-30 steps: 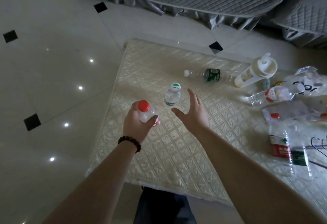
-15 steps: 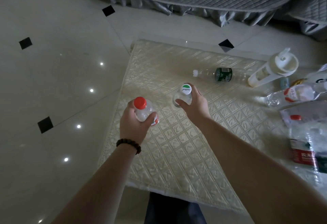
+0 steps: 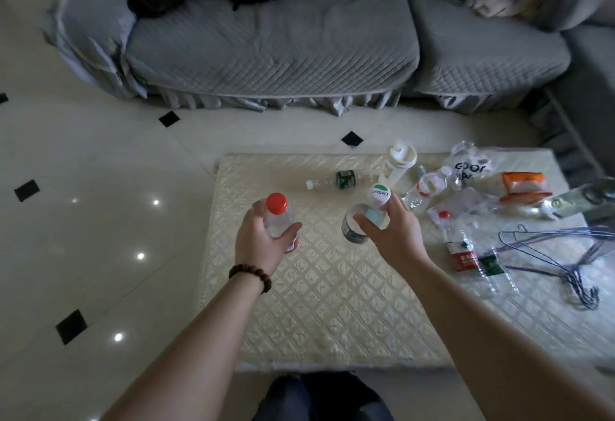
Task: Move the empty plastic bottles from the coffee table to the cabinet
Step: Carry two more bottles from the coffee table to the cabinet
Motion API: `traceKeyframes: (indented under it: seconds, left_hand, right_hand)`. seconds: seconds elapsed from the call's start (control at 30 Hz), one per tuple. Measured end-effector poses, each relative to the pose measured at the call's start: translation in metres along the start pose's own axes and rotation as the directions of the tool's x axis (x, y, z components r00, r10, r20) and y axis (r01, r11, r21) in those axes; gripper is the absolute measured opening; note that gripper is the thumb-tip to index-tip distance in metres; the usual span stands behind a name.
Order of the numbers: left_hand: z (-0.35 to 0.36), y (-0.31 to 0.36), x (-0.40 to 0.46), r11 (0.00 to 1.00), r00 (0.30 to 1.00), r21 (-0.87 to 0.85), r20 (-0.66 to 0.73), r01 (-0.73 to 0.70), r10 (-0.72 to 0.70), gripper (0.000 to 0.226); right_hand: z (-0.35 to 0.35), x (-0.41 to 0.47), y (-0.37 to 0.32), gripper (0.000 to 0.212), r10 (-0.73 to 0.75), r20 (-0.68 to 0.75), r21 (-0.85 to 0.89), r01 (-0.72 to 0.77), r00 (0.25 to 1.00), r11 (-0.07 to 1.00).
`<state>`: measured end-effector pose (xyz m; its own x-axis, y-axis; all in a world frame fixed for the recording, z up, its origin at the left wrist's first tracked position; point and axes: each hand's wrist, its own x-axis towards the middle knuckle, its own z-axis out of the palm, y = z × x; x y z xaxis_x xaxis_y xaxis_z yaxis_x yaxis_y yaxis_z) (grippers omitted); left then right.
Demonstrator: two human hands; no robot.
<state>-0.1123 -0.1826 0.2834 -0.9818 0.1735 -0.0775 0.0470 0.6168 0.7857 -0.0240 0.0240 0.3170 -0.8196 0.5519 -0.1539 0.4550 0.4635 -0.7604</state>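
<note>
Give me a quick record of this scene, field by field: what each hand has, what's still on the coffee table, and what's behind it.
left hand: left hand grips red-capped bottle
right hand: right hand grips green-and-white-capped bottle
coffee table: coffee table with cream quilted cover
bottles left on table: green-label bottle lying down; red-label bottle lying down
other items: white tumbler, wire hangers, plastic bag
behind table: grey sofa
cabinet: not in view
</note>
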Motion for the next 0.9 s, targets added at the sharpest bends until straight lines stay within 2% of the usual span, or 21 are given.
traceKeyframes:
  seconds: [0.13, 0.3, 0.53, 0.63, 0.73, 0.9]
  left_hand:
    - [0.001, 0.027, -0.027, 0.994, 0.99, 0.023, 0.095, -0.106, 0.104, 0.054]
    - [0.011, 0.044, -0.057, 0.975, 0.955, 0.026, 0.208, -0.219, 0.209, 0.058]
    - [0.029, 0.058, -0.091, 0.943, 0.869, -0.035, 0.379, -0.33, 0.319, 0.061]
    - [0.04, 0.067, -0.111, 0.917, 0.814, -0.04, 0.446, -0.397, 0.372, 0.062]
    - [0.056, 0.08, -0.135, 0.89, 0.743, -0.067, 0.525, -0.451, 0.416, 0.068]
    - [0.09, 0.102, -0.188, 0.821, 0.571, -0.162, 0.645, -0.547, 0.508, 0.06]
  right_hand:
    - [-0.025, -0.043, 0.002, 0.038, 0.055, -0.116, 0.024, -0.053, 0.992, 0.998]
    - [-0.033, -0.091, 0.015, 0.041, 0.137, -0.243, 0.058, -0.127, 0.96, 0.99]
    - [-0.045, -0.157, 0.042, 0.045, 0.241, -0.429, 0.148, -0.196, 0.87, 0.969]
    - [-0.056, -0.191, 0.054, 0.042, 0.316, -0.491, 0.205, -0.245, 0.812, 0.948]
    - [-0.068, -0.227, 0.069, 0.042, 0.389, -0.573, 0.248, -0.3, 0.721, 0.921]
    - [-0.087, -0.304, 0.1, 0.045, 0.49, -0.678, 0.345, -0.351, 0.548, 0.87]
